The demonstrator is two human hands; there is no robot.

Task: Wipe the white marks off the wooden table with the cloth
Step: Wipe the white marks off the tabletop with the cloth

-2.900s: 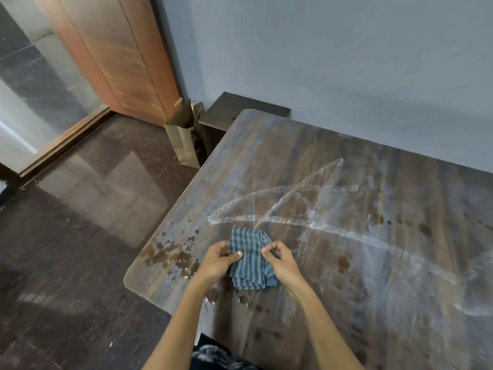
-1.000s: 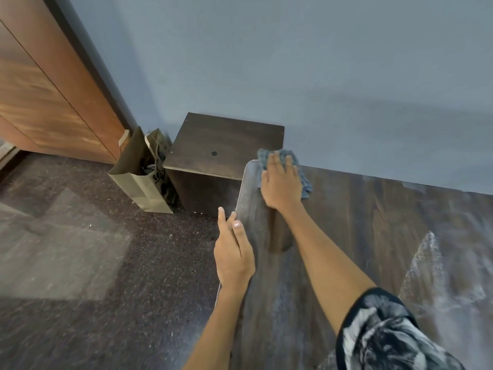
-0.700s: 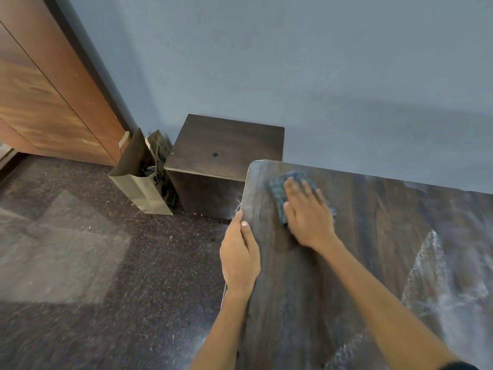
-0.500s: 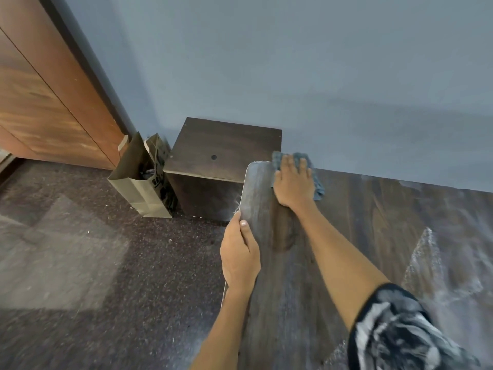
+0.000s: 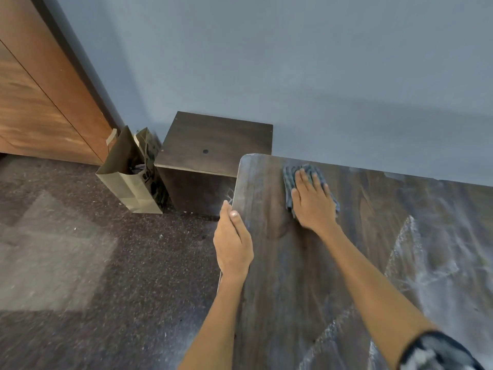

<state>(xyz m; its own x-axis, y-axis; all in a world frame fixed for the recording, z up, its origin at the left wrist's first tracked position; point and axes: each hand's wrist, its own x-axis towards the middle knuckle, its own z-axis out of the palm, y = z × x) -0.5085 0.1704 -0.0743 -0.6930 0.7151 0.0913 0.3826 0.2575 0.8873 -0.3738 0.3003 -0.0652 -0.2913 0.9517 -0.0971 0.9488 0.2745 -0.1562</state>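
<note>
At the far left corner of the table: the right hand is lying flat on the cloth, fingers straight and spread, pressing it onto the wood without curling round it.
Left hand: the left hand is resting along the table's left edge, thumb on top; the other fingers are dropping over the edge out of sight, so a firm grip is likely but not plain.
Cloth: a blue checked rag, folded or bunched, is showing mostly ahead and to the left of the pressing fingers, close to the back edge by the wall.
Table: the wooden table under and near both hands is looking dark and largely free of white.
White marks: the white marks are lying to the right of the cloth and nearer the person, running as pale streaks and smears toward the lower right.
Key relation: the right hand is the nearer one to those marks, so the next sweep is probably needing to go rightward and back toward the body.
Beyond the table: a paper bag is standing beside a dark side cabinet against the blue wall.
</note>
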